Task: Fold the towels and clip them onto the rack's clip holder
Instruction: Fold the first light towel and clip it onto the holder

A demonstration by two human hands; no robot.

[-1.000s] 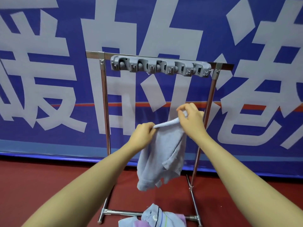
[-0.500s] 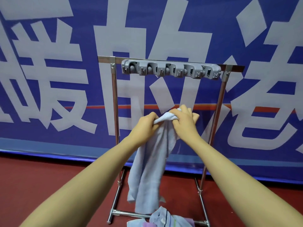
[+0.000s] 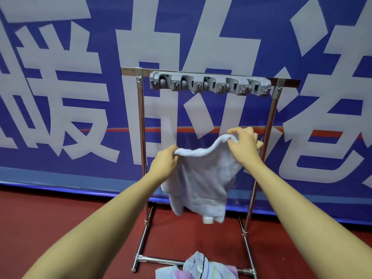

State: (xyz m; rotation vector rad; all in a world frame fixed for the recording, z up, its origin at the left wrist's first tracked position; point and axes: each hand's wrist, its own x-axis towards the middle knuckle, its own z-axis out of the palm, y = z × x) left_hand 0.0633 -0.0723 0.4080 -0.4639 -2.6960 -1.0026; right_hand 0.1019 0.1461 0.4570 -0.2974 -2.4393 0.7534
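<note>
A pale lavender towel hangs in the air in front of the metal rack. My left hand pinches its upper left edge, and my right hand grips the upper right edge a little higher. The towel's top edge sags between the two hands and its body hangs down, with a small white tag at the bottom. The grey clip holder with several clips is fixed to the rack's top bar, well above both hands, and nothing hangs from it.
More towels, pale blue, pink and striped, lie in a heap on the red floor at the rack's base bar. A blue banner with large white characters stands right behind the rack.
My hands were together on the bunched towel half a second ago. They have moved apart, the right one rising to the right, and the towel now spreads open between them.
</note>
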